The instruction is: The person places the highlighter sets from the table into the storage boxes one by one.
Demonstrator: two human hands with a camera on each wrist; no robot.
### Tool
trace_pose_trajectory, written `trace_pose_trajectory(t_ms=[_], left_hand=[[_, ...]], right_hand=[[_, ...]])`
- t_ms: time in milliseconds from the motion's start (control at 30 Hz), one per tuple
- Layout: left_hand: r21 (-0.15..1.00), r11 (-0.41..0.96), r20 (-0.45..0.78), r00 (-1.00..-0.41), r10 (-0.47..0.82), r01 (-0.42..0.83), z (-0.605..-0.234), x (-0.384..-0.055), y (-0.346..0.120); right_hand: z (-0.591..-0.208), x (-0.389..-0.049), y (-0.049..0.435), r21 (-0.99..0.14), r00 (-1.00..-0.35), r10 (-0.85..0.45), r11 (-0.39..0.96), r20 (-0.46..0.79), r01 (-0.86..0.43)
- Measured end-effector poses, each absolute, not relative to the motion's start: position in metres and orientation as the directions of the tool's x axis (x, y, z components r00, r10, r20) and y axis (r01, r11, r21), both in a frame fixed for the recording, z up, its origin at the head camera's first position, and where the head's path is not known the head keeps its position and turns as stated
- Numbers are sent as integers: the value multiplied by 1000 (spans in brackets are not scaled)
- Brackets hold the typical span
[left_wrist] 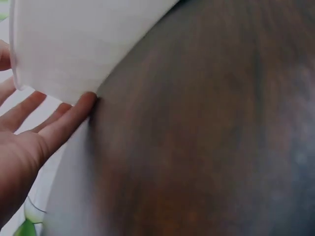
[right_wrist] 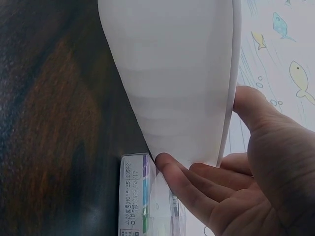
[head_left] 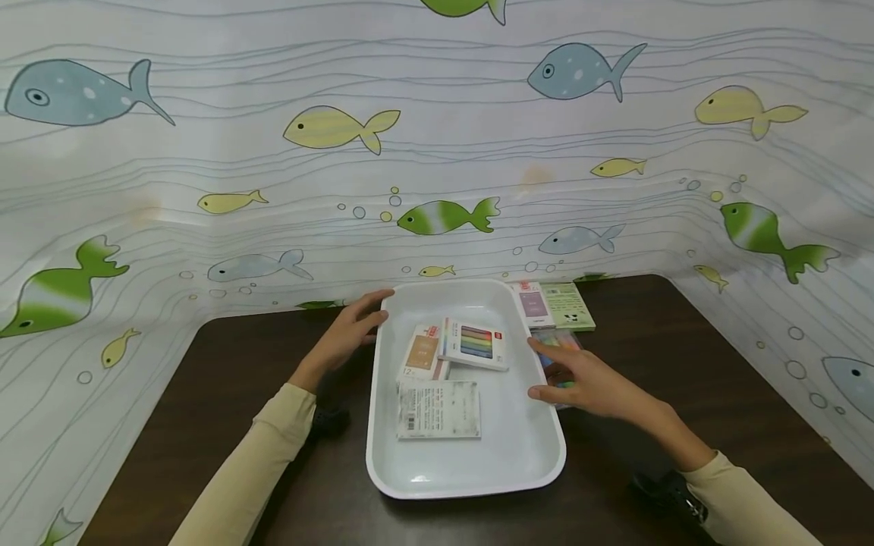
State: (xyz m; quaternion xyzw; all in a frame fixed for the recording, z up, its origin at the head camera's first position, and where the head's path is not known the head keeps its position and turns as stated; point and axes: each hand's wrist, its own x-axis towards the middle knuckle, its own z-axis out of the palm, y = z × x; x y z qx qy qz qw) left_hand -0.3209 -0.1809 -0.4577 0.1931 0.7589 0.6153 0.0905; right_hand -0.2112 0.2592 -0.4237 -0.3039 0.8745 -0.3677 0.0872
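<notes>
A white rectangular tray [head_left: 501,447] stands between my two hands. Inside it lie a white box with a window of rainbow-coloured sticks [head_left: 474,343], a white-and-brown box [head_left: 422,355] and a pale box with printed text and a barcode [head_left: 440,409]. My left hand [head_left: 344,334] touches the tray's far left side, its fingers stretched along the outer wall in the left wrist view. On the right side, my right hand [head_left: 580,375] has its thumb at the rim and extended fingers [right_wrist: 179,184] against the lower outer wall.
Right of the tray, a white-and-purple box [head_left: 535,305] and a green box [head_left: 568,305] lie at the back. A clear pack with colourful contents [head_left: 556,341] is partly hidden beneath my right hand. Fish-patterned sheeting [head_left: 437,167] surrounds the dark table [head_left: 266,447].
</notes>
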Motion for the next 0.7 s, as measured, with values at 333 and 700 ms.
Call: trace_pose_trajectory(t_ms=[333, 700], left_hand=[[981, 69, 140, -911, 388, 180, -469, -326, -181], [983, 35, 151, -900, 410, 181, -475, -325, -183]], right_hand=[[-425, -213, 259, -720, -807, -582, 518, 99, -462], [-427, -214, 258, -751, -800, -591, 478, 110, -456]])
